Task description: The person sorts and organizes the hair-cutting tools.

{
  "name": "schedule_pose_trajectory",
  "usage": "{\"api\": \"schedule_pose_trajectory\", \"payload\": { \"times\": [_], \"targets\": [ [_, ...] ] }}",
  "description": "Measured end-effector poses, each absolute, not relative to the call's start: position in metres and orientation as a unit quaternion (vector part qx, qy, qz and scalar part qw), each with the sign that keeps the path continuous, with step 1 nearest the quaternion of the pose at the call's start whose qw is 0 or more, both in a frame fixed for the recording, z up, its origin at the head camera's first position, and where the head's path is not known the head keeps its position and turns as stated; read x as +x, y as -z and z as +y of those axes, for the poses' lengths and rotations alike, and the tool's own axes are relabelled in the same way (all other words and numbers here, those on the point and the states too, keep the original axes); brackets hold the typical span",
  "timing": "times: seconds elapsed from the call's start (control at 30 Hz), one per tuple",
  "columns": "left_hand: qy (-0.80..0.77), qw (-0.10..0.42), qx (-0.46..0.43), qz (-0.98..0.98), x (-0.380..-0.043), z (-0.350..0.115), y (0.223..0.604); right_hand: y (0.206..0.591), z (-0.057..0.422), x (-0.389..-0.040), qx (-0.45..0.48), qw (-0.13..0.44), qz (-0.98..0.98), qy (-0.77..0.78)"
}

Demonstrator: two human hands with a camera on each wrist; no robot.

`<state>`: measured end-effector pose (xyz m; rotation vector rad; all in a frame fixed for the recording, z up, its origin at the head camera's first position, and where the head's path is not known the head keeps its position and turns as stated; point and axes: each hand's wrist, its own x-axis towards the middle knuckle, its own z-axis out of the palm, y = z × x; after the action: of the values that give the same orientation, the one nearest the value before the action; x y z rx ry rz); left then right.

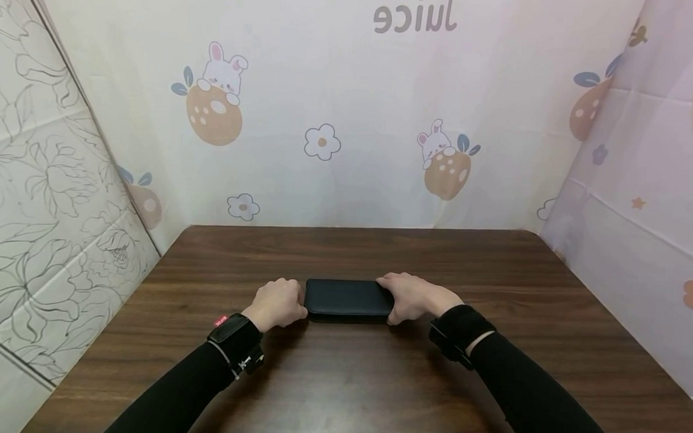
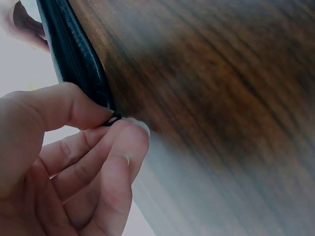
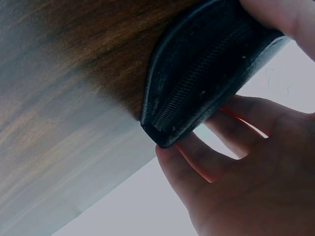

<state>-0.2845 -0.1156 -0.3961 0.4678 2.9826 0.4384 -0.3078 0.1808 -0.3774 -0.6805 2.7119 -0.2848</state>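
Note:
A black zippered wallet (image 1: pixel 348 299) lies flat on the brown wooden table, long side across. At its left end my left hand (image 1: pixel 277 304) pinches the small dark zipper pull (image 2: pixel 112 119) between thumb and forefinger, plain in the left wrist view. My right hand (image 1: pixel 415 297) grips the wallet's right end, thumb at the near side and fingers along the far side. In the right wrist view the zipper teeth (image 3: pixel 184 91) run closed along that end of the wallet. What is inside the wallet is hidden.
The wooden table (image 1: pixel 346 382) reaches back to a pale curtain (image 1: pixel 371 179) printed with rabbits and flowers. More patterned cloth hangs at the left (image 1: pixel 49 187) and right. Black bands (image 1: pixel 236 343) circle both wrists.

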Motion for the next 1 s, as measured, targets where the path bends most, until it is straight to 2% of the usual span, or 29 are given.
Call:
{"api": "schedule_pose_trajectory", "payload": {
  "times": [0.2, 0.6, 1.0],
  "targets": [
    [-0.143, 0.034, 0.174, 0.974, -0.2882, -0.1169, 0.3971, 0.3774, 0.1822, -0.3087, -0.237, 0.162, 0.953, 0.098],
    [-0.163, 0.054, 0.16, 0.972, -0.2892, -0.1199, 0.3968, 0.3783, 0.1798, -0.309, -0.235, 0.165, 0.953, 0.096],
    [-0.159, 0.046, 0.17, 0.971, -0.2926, -0.1211, 0.3986, 0.3792, 0.1802, -0.3094, -0.236, 0.167, 0.953, 0.092]
  ]
}}
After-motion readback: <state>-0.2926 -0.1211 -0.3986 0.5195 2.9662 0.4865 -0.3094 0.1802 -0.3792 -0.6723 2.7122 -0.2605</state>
